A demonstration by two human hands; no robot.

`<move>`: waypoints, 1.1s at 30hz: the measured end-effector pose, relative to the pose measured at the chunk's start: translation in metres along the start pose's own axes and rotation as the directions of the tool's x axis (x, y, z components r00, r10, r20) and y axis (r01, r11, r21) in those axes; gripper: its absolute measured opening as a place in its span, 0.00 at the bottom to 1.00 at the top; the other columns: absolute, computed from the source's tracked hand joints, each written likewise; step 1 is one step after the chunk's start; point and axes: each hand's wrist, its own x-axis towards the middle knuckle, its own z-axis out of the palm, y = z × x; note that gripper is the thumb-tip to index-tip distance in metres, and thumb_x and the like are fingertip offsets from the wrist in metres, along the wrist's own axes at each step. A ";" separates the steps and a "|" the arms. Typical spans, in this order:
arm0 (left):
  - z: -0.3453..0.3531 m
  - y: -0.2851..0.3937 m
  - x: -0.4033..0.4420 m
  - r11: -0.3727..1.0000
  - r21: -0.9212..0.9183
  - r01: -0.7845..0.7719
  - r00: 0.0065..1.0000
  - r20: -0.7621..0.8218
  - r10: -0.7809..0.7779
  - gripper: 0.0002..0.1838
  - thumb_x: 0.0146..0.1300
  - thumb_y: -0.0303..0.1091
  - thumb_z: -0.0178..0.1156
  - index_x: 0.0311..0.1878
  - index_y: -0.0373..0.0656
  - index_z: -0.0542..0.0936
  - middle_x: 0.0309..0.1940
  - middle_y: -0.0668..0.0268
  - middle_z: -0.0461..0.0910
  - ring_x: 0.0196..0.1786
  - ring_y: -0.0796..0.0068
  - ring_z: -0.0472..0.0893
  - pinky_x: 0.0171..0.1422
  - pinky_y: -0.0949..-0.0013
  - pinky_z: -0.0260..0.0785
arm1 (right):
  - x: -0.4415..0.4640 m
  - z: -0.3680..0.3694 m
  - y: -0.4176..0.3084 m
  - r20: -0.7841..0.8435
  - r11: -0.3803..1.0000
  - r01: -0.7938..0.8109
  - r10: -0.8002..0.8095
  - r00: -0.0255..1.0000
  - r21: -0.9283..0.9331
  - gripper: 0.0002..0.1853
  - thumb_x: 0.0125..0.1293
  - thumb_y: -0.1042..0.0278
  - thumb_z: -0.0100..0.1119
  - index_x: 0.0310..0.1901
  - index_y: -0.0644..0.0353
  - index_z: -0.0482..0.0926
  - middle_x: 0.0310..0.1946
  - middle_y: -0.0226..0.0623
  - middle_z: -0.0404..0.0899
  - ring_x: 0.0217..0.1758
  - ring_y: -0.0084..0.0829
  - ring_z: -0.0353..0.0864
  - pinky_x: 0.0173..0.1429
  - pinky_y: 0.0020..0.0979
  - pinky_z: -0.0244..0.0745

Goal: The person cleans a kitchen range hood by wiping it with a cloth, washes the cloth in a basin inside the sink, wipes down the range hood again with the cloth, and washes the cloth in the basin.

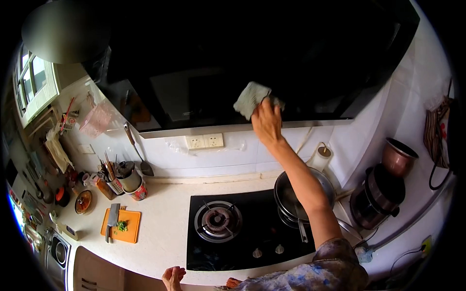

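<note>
My right hand point(267, 122) reaches up and forward, fingers closed on a pale grey cloth point(252, 100). The cloth lies against the black glossy front of the range hood point(204, 63), just above its lower metal edge. Low in the view, my left hand point(173, 278) is by the counter's front edge with its fingers curled in and nothing visible in them. Beneath my right arm is the black gas stove point(247, 230), with a bare burner point(218, 219) on the left. A lidded pan point(291, 203) sits on the right burner, partly hidden by my forearm.
An orange cutting board point(130, 233) with a cleaver point(113, 216) and chopped greens point(122, 226) lies on the left counter. Behind it stand jars and a utensil holder point(115, 186). A dark cooker point(377, 196) with a reddish pot point(399, 154) is at right. The sink point(59, 252) is lower left.
</note>
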 end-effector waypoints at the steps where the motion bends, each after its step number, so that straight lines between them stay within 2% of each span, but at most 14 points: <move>1: 0.002 0.000 -0.006 1.000 -0.004 -0.001 1.000 -0.022 0.001 0.21 0.60 0.42 0.59 0.47 0.32 0.76 0.37 0.55 0.81 0.38 0.67 0.81 0.43 0.68 0.73 | 0.013 -0.001 0.008 -0.010 0.981 -0.087 0.090 0.996 0.172 0.14 0.54 0.71 0.54 0.43 0.63 0.77 0.39 0.40 0.78 0.54 0.39 0.66 0.51 0.47 0.65; 4: 0.011 -0.001 -0.022 0.999 -0.044 0.002 0.998 -0.061 -0.005 0.19 0.59 0.39 0.60 0.45 0.31 0.77 0.35 0.54 0.81 0.36 0.68 0.81 0.40 0.70 0.73 | 0.063 0.004 0.025 -0.047 0.934 -0.218 0.241 0.969 0.281 0.16 0.53 0.76 0.55 0.46 0.67 0.74 0.46 0.49 0.74 0.56 0.47 0.66 0.59 0.52 0.62; 5: 0.014 -0.006 -0.024 0.999 -0.052 -0.001 0.998 -0.069 -0.003 0.19 0.59 0.39 0.60 0.45 0.31 0.77 0.35 0.54 0.81 0.36 0.68 0.81 0.40 0.71 0.73 | 0.075 -0.004 0.018 0.035 0.781 -0.299 0.336 0.941 0.549 0.17 0.53 0.77 0.55 0.47 0.68 0.74 0.48 0.50 0.73 0.56 0.48 0.66 0.62 0.53 0.59; 7: 0.020 -0.009 -0.030 0.997 -0.080 0.006 0.996 -0.084 -0.012 0.18 0.59 0.38 0.60 0.43 0.30 0.77 0.35 0.54 0.81 0.35 0.68 0.81 0.39 0.71 0.73 | 0.082 0.007 -0.001 -0.085 0.849 -0.086 0.152 0.985 0.521 0.17 0.55 0.78 0.52 0.48 0.69 0.73 0.50 0.52 0.72 0.58 0.50 0.66 0.67 0.50 0.56; 10: 0.031 -0.006 -0.042 0.995 -0.097 0.035 0.993 -0.111 -0.046 0.17 0.59 0.37 0.60 0.43 0.30 0.78 0.34 0.54 0.82 0.34 0.68 0.81 0.39 0.70 0.73 | 0.049 0.034 -0.035 -0.084 0.869 0.239 -0.226 0.971 0.434 0.16 0.58 0.71 0.51 0.48 0.64 0.73 0.50 0.43 0.73 0.58 0.38 0.69 0.65 0.44 0.60; 13: 0.022 0.002 -0.049 0.994 -0.096 0.051 0.990 -0.130 -0.063 0.17 0.59 0.36 0.60 0.43 0.30 0.78 0.33 0.54 0.82 0.34 0.68 0.82 0.39 0.71 0.73 | 0.009 0.051 -0.037 0.084 0.887 0.276 -0.328 0.941 0.370 0.17 0.57 0.67 0.54 0.49 0.59 0.72 0.50 0.36 0.73 0.59 0.33 0.67 0.61 0.41 0.64; 14: 0.023 0.003 -0.044 0.994 -0.095 0.051 0.989 -0.135 -0.063 0.17 0.59 0.36 0.60 0.43 0.30 0.78 0.33 0.54 0.82 0.34 0.68 0.82 0.39 0.72 0.73 | 0.014 0.047 -0.035 0.077 0.888 0.281 -0.329 0.941 0.363 0.17 0.57 0.67 0.54 0.49 0.59 0.72 0.50 0.36 0.73 0.59 0.33 0.67 0.61 0.41 0.64; 17: 0.009 -0.003 -0.031 0.995 -0.087 0.056 0.986 -0.154 -0.069 0.17 0.59 0.36 0.60 0.44 0.30 0.78 0.34 0.55 0.82 0.35 0.68 0.82 0.39 0.71 0.73 | 0.051 0.006 -0.024 -0.033 0.989 0.131 -0.129 0.991 0.062 0.17 0.55 0.66 0.58 0.47 0.56 0.72 0.50 0.33 0.71 0.58 0.34 0.63 0.57 0.42 0.64; 20: 0.003 -0.004 -0.017 0.994 -0.070 0.087 0.983 -0.159 -0.097 0.17 0.59 0.36 0.60 0.45 0.30 0.77 0.35 0.55 0.82 0.36 0.67 0.82 0.41 0.70 0.73 | 0.078 -0.004 -0.026 -0.171 0.997 0.017 -0.003 0.985 0.077 0.17 0.54 0.67 0.58 0.47 0.57 0.72 0.51 0.36 0.70 0.56 0.34 0.64 0.54 0.42 0.64; 22: 0.004 0.007 -0.016 0.995 -0.103 0.020 0.996 -0.090 -0.029 0.19 0.59 0.37 0.61 0.46 0.30 0.77 0.36 0.54 0.81 0.37 0.66 0.81 0.43 0.69 0.73 | 0.055 0.005 -0.034 -0.151 0.992 0.023 -0.004 0.989 0.122 0.16 0.52 0.68 0.59 0.45 0.59 0.74 0.50 0.39 0.72 0.55 0.35 0.64 0.52 0.43 0.65; 24: 0.002 0.010 -0.015 0.996 -0.082 0.030 0.996 -0.087 -0.037 0.19 0.59 0.38 0.60 0.46 0.31 0.77 0.37 0.54 0.81 0.38 0.66 0.81 0.43 0.69 0.73 | 0.039 0.004 -0.041 -0.004 0.996 0.011 -0.011 1.000 0.083 0.14 0.50 0.69 0.60 0.40 0.60 0.77 0.44 0.41 0.75 0.54 0.35 0.65 0.49 0.42 0.65; 25: 0.003 0.011 -0.013 0.997 -0.067 0.034 0.995 -0.088 -0.040 0.19 0.59 0.38 0.60 0.47 0.31 0.77 0.37 0.54 0.81 0.38 0.66 0.81 0.44 0.68 0.73 | 0.039 0.008 -0.038 -0.142 0.993 0.046 -0.030 0.989 0.113 0.11 0.50 0.69 0.61 0.37 0.61 0.78 0.37 0.40 0.78 0.51 0.36 0.67 0.47 0.41 0.65; 32: 0.005 0.019 -0.003 0.999 -0.034 0.003 0.998 -0.060 -0.005 0.19 0.60 0.40 0.59 0.46 0.32 0.77 0.38 0.55 0.82 0.39 0.68 0.81 0.43 0.68 0.72 | 0.051 0.001 -0.037 -0.155 0.993 -0.023 0.041 0.987 0.119 0.08 0.49 0.71 0.59 0.33 0.61 0.78 0.31 0.37 0.78 0.47 0.34 0.69 0.42 0.37 0.63; 33: 0.006 0.022 -0.005 1.000 -0.025 0.000 0.999 -0.054 -0.002 0.19 0.60 0.40 0.59 0.46 0.32 0.77 0.38 0.55 0.82 0.39 0.68 0.81 0.44 0.69 0.72 | 0.043 0.001 -0.038 -0.072 0.994 -0.036 0.043 0.996 0.098 0.07 0.49 0.75 0.58 0.33 0.62 0.77 0.33 0.37 0.76 0.48 0.35 0.68 0.47 0.41 0.62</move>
